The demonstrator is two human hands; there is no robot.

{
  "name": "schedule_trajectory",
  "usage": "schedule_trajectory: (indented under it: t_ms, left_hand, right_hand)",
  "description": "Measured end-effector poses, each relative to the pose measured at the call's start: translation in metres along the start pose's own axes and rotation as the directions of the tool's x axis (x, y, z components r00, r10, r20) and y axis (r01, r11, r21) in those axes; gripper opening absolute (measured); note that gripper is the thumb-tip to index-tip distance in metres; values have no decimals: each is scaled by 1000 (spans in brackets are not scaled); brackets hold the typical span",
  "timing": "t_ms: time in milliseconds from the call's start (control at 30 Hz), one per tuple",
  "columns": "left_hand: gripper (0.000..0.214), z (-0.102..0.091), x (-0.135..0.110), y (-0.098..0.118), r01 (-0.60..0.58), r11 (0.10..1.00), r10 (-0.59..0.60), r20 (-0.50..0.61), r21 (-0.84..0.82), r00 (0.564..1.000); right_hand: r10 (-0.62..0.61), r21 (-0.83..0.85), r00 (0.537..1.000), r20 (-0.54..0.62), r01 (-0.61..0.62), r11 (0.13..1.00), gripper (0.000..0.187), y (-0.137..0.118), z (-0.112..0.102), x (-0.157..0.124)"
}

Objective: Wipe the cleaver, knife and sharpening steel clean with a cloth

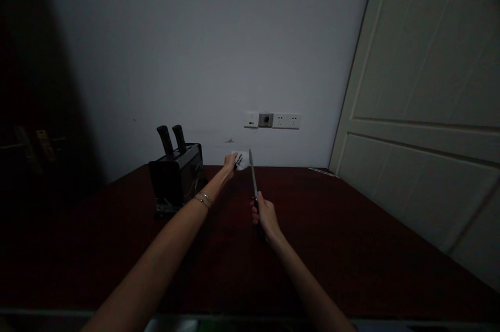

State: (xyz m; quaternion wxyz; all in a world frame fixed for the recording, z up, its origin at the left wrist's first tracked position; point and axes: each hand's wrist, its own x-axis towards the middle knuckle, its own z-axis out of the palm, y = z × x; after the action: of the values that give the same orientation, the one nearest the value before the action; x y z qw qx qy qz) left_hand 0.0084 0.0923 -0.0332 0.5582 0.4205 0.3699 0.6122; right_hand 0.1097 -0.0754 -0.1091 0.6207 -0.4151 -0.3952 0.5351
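Note:
My right hand (266, 216) is closed around the black handle of a sharpening steel (253, 173), a long thin grey rod with a small guard. Its tip points up and away toward the wall. Farther out, my left hand (230, 161) is closed on a small dark thing, too dim to name. Just beyond those fingers shows a pale flat piece (244, 161); whether it belongs to what I hold, I cannot tell. The rod's tip appears beside this pale piece, and contact between them is unclear.
A black knife block (172, 181) with two dark handles standing up from it is left of my left forearm. The dark red tabletop (312, 228) runs back to a grey wall with sockets (286, 121). A pale panelled door (422, 165) borders the right side.

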Motion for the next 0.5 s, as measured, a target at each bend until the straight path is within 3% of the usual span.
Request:
schedule_trajectory:
  t_ms: [233, 400, 500]
  left_hand:
    - [11, -26, -60, -27, 239, 968, -249, 184, 76, 951]
    - [13, -26, -106, -41, 320, 942, -332, 389, 98, 859]
    - [24, -26, -121, -41, 355, 932, -345, 480, 73, 807]
  right_hand:
    - [-49, -9, 999, -22, 49, 999, 51, 0, -3, 6]
    - [-38, -20, 999, -16, 38, 999, 49, 0, -2, 6]
    - [-4, 30, 1000, -19, 5, 1000, 48, -1, -3, 6]
